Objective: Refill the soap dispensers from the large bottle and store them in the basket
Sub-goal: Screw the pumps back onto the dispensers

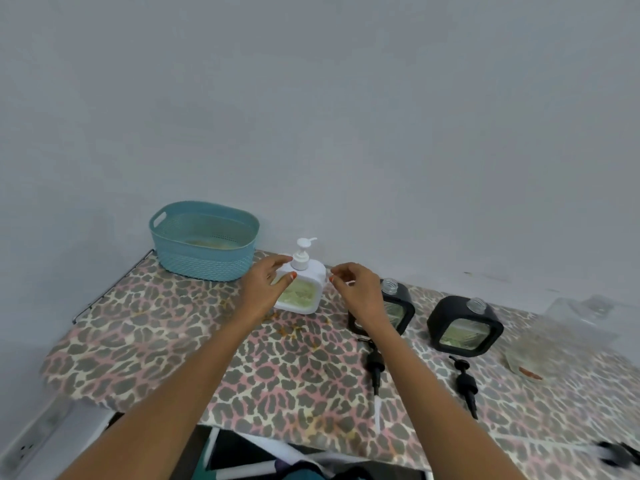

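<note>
White dispenser [304,293] upright beside teal basket [204,263]

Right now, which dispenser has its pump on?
The white dispenser beside the basket; both black dispensers have bare necks, their pumps lying in front.

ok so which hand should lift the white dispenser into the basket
Left, probably. The left hand grips the white dispenser, and the basket stands to that side, just behind it. The right hand is on the side away from the basket.
</note>
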